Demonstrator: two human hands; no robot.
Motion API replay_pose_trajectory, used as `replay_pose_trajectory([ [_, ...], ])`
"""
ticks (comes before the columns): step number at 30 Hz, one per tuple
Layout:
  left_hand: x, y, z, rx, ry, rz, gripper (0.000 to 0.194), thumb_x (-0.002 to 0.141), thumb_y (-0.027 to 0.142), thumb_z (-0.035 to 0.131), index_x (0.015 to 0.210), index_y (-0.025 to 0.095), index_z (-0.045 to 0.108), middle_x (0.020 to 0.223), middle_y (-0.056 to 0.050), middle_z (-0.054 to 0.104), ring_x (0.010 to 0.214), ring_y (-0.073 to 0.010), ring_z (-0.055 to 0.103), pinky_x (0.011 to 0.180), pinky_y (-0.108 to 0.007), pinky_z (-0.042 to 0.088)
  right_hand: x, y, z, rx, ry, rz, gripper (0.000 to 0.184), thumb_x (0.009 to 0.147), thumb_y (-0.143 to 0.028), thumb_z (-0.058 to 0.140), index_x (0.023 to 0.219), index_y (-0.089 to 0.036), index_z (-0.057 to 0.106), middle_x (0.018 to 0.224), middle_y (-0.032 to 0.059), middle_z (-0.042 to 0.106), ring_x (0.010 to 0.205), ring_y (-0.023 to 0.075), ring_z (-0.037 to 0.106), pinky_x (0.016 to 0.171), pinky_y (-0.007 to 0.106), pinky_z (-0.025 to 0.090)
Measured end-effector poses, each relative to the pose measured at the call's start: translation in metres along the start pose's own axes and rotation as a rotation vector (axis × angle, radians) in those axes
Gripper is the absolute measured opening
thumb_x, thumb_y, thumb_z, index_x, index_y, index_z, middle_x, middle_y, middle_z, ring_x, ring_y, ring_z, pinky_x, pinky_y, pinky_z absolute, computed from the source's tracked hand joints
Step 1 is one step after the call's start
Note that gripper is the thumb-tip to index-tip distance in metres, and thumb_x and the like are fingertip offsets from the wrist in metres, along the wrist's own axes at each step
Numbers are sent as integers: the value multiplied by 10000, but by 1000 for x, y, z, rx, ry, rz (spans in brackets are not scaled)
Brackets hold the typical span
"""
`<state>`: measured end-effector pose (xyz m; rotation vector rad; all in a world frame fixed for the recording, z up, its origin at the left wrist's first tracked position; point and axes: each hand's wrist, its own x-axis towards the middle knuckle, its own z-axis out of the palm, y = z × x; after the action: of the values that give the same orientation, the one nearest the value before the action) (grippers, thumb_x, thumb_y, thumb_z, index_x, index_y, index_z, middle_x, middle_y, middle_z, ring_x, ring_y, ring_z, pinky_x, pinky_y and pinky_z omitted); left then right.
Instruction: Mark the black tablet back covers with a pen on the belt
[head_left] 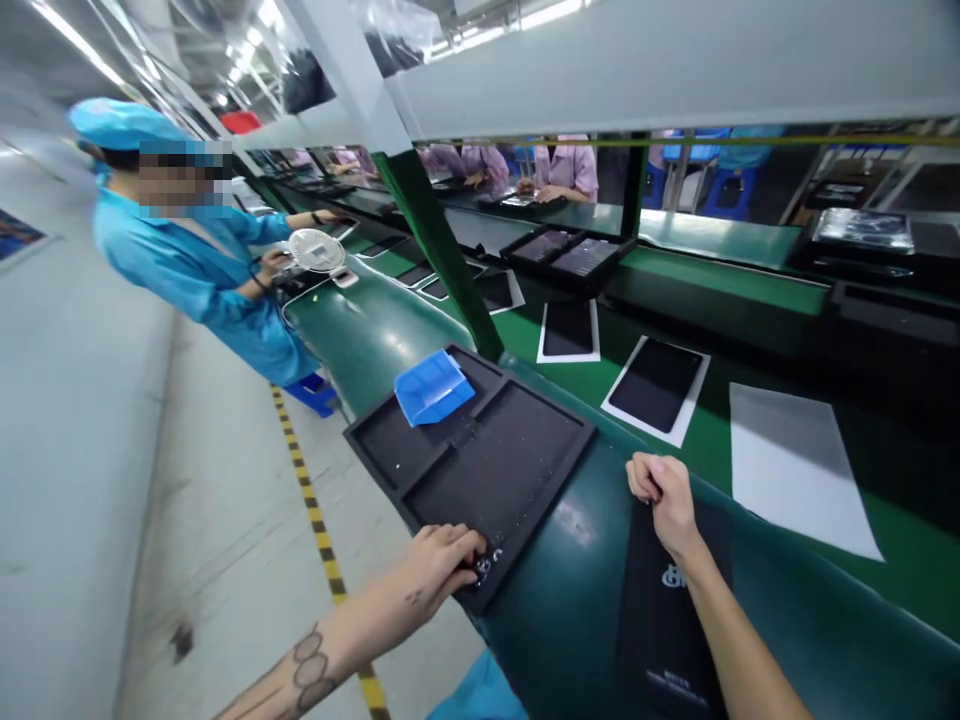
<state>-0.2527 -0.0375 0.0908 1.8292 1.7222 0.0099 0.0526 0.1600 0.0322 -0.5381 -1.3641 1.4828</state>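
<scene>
My left hand [448, 562] reaches into the near corner of a black compartmented tray [517, 450]. Its fingers are curled together at several small shiny parts [487, 565], too small to name. My right hand [666, 495] is closed in a pinch above the far end of a black panel with pale lettering [675, 620]; what it pinches, if anything, is hidden. That panel lies on the green bench mat right in front of me. A crumpled blue plastic sheet [433, 387] rests in the tray's far compartment.
Black tablet-shaped panels [656, 385] lie on white sheets along the green conveyor [750, 365]. A bare white sheet [795, 460] is at right. A green post [442, 250] rises behind the tray. A co-worker in blue [195, 250] sits at left, near a white fan [316, 250].
</scene>
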Motion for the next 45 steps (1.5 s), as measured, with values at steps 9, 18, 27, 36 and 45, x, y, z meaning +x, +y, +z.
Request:
replay_pose_trajectory([
  [9, 20, 24, -19, -15, -177, -55, 133, 978, 92, 589, 962, 224, 599, 1094, -47, 731, 1003, -255, 644, 895, -347, 433, -4, 5, 0, -88, -1, -45, 588, 1129, -503, 425, 623, -241, 281, 551, -35, 252, 496, 126, 253, 518, 344, 166],
  [18, 13, 15, -19, -204, -171, -69, 228, 1157, 355, 422, 1075, 246, 605, 1134, -68, 707, 1015, -247, 592, 864, -324, 432, -7, 7, -1, -110, 21, -56, 586, 1139, -512, 405, 639, -238, 270, 567, -34, 240, 502, 125, 249, 525, 341, 160],
  [27, 19, 7, -23, -246, -80, -13, 429, 1180, 500, 301, 1013, 233, 593, 1097, -72, 646, 966, -228, 572, 851, -325, 449, -6, 6, 4, -107, 49, -93, 576, 1149, -478, 400, 645, -234, 268, 577, -40, 220, 497, 120, 256, 517, 331, 162],
  [36, 24, -10, -15, -196, 114, 30, 441, 1189, 482, 285, 1027, 231, 609, 1034, -60, 681, 912, -211, 603, 841, -329, 468, -8, 8, 4, -109, 41, -94, 575, 1150, -491, 390, 654, -234, 255, 582, -40, 211, 501, 121, 245, 525, 331, 159],
  [45, 30, 0, -15, -340, 233, -32, 338, 1179, 434, 352, 1022, 230, 571, 988, -28, 657, 851, -183, 604, 788, -306, 463, -14, 10, 1, -133, 74, -87, 602, 1134, -566, 398, 655, -239, 238, 576, -36, 214, 501, 130, 238, 542, 352, 147],
])
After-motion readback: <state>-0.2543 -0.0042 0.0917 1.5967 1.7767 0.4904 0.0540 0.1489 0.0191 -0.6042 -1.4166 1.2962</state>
